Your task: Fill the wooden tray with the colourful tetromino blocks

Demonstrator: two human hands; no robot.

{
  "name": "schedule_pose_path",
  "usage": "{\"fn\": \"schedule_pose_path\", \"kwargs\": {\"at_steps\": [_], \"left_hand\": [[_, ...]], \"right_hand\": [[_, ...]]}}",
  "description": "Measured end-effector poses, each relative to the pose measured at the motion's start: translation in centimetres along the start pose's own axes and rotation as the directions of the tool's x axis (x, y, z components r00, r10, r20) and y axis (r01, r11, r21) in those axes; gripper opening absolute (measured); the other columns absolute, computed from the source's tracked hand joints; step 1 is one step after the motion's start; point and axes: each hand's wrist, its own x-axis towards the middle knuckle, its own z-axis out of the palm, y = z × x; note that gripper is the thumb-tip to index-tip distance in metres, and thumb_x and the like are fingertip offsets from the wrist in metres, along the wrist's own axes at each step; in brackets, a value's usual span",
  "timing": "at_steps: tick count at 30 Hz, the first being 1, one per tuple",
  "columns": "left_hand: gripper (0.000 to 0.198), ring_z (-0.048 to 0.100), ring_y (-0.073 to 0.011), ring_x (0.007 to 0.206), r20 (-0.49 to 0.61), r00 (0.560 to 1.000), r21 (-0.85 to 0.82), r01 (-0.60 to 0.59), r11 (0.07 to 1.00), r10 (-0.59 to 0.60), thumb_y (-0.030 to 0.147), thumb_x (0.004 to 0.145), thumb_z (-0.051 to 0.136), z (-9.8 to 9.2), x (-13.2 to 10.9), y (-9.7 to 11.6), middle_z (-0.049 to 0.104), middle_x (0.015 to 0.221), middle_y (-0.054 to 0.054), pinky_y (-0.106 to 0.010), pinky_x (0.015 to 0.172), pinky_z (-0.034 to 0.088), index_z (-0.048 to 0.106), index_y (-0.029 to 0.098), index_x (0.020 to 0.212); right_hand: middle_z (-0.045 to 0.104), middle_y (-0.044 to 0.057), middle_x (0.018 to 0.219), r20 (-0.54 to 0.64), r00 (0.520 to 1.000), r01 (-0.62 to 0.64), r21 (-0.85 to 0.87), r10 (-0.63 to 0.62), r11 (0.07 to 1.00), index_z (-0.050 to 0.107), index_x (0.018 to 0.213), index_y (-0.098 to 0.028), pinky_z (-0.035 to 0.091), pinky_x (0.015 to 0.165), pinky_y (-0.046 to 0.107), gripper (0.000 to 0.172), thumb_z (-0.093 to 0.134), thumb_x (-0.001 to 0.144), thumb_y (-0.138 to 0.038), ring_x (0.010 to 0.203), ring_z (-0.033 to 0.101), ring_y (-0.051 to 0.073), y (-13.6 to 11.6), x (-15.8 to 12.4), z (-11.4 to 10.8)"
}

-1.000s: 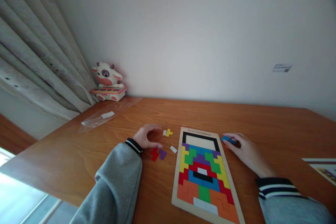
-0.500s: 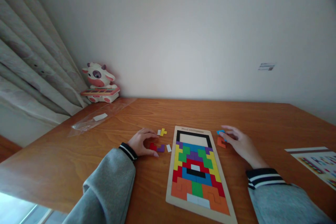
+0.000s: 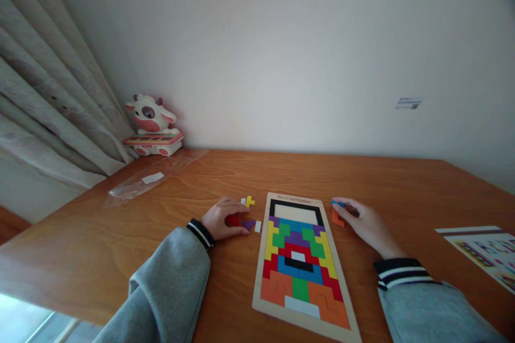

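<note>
A wooden puzzle board lies in front of me, mostly filled with colored block pieces; its top end shows bare wood inside a black border. My left hand rests on the table left of the board, thumb and fingers apart, curved around a red piece and a purple piece. Close to its fingertips lie a white piece and a yellow piece. To the right of the board, my right hand pinches a blue piece, partly hidden by its fingers, above an orange piece.
A cow-shaped toy keyboard stands at the table's back left, with a clear plastic bag before it. A printed sheet lies at the right. Behind the wooden table is a wall; a curtain hangs left.
My left hand has shifted slightly right and its thumb and fingers have drawn closer around the pieces. The purple piece has turned. My right hand's fingers have closed on the blue piece.
</note>
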Motion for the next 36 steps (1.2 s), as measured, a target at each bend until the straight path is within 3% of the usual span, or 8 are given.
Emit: {"fn": "schedule_pose_path", "kwargs": {"at_steps": [5,12,19,26,32,36], "left_hand": [[0.029,0.066,-0.0193,0.098,0.018,1.0,-0.056,-0.009,0.998,0.01,0.04,0.089,0.063,1.1,0.5,1.0,0.074,0.106,-0.004,-0.033,0.092,0.051,0.069,0.024,0.114],[0.028,0.066,-0.0203,0.099,-0.001,1.0,-0.03,0.006,1.0,-0.006,0.034,0.089,0.063,1.2,0.4,1.4,0.073,0.106,-0.005,-0.034,0.092,0.052,0.067,0.022,0.113],[0.026,0.067,-0.0195,0.098,-0.013,1.0,-0.021,0.021,1.0,-0.021,0.027,0.086,0.062,1.0,0.5,2.0,0.072,0.106,-0.005,-0.034,0.09,0.054,0.067,0.023,0.112],[0.023,0.069,-0.0166,0.095,-0.076,0.994,-0.06,0.077,0.995,-0.081,0.026,0.089,0.06,1.1,0.1,1.4,0.073,0.105,-0.003,-0.03,0.088,0.056,0.067,0.023,0.11],[0.024,0.069,-0.0175,0.095,-0.069,0.996,-0.057,0.048,0.997,-0.052,0.028,0.089,0.06,1.0,0.1,1.6,0.073,0.105,-0.005,-0.03,0.088,0.055,0.067,0.023,0.111],[0.027,0.066,-0.0203,0.1,-0.081,0.997,-0.013,-0.015,1.0,0.014,0.033,0.086,0.065,0.7,0.5,1.3,0.073,0.106,-0.006,-0.035,0.093,0.052,0.067,0.023,0.111]], "right_hand": [[0.073,0.011,0.107,-0.089,0.996,-0.006,0.031,0.008,1.0,0.066,0.117,-0.019,0.054,0.081,0.04,0.05,0.059,0.079,-0.052,0.092,0.069,0.027,0.2,0.0,0.1],[0.072,0.009,0.096,-0.126,0.991,0.032,-0.125,-0.047,0.992,0.067,0.109,-0.021,0.053,0.078,0.041,0.039,0.055,0.081,-0.045,0.082,0.067,0.025,1.1,0.1,0.4],[0.064,0.015,0.107,-0.152,0.973,0.143,-0.183,-0.172,0.973,0.07,0.101,-0.019,0.053,0.085,0.044,0.033,0.051,0.085,-0.041,0.092,0.064,0.026,0.8,-0.1,0.6],[0.067,0.012,0.103,-0.07,0.982,0.161,-0.203,-0.178,0.966,0.07,0.099,-0.019,0.051,0.088,0.043,0.034,0.049,0.089,-0.044,0.095,0.063,0.026,0.2,-0.1,-0.1],[0.068,0.008,0.097,0.148,0.977,0.177,-0.144,-0.156,0.974,0.07,0.105,-0.023,0.053,0.074,0.035,0.044,0.064,0.079,-0.058,0.082,0.063,0.023,0.2,-0.5,-1.6],[0.066,0.008,0.096,0.115,0.988,0.114,-0.134,-0.099,0.984,0.071,0.109,-0.022,0.053,0.075,0.036,0.051,0.067,0.074,-0.059,0.082,0.063,0.023,0.2,-0.6,-1.5]]}}
